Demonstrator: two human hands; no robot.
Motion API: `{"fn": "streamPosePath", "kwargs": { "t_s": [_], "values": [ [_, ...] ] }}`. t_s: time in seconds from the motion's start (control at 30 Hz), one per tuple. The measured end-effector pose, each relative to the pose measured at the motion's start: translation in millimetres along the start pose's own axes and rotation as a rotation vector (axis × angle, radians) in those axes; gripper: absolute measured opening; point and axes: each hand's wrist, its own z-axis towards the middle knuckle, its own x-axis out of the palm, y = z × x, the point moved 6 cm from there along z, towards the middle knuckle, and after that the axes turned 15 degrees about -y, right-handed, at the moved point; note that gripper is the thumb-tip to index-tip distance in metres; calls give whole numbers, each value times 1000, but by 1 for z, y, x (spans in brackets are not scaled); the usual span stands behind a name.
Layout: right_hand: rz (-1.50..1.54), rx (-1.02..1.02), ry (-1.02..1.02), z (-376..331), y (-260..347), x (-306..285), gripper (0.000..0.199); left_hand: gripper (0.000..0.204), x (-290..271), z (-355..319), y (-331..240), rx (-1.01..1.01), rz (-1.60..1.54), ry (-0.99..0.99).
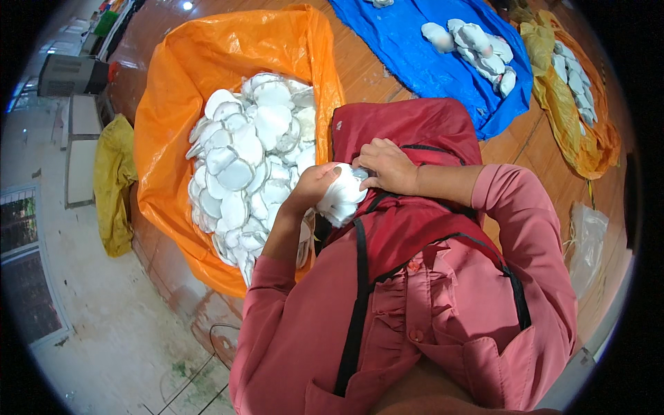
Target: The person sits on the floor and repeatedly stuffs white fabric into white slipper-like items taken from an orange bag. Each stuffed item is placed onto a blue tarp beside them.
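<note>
Item in hand: one white bundle [339, 205], located over the red apron [408, 238] on the seated person's lap, just beside the open orange sack [176, 142]. The left hand [312, 187] is closed round the bundle's left side, thumb uppermost; the right hand [389, 166], fingers bent, pinches its upper right edge, where a greyish part shows. I cannot tell exactly what lies between those fingertips. Folds fan out below the grip, so I judge it soft, light and pliable, unlikely to break but apt to splay or shed a layer if held at one edge only. Recommended hold: one palm round the gathered body, the other hand at the rim. The white pads [238, 162] heaped in the sack look similarly thin and flexible.
</note>
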Motion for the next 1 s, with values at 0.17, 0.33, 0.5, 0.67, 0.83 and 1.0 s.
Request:
{"fn": "streamPosePath", "kwargs": {
  "t_s": [0.17,0.33,0.5,0.67,0.83,1.0],
  "values": [
    [53,-133,-53,-2,0,-1,39,36,3,8,29,-74,-94,-102],
    [233,-85,69,2,-10,11,43,35,1,17,37,-15,-42,-152],
    [288,-24,193,-2,-14,25,50,31,0,21,33,132,183,-337],
    [278,48,265,-4,-11,33,56,24,-7,16,16,332,249,-519],
    [329,134,300,-5,-19,33,55,18,-15,-9,-42,720,521,-688],
    [357,162,247,-6,-21,31,54,33,18,-41,-70,760,798,-621]
  ]
}}
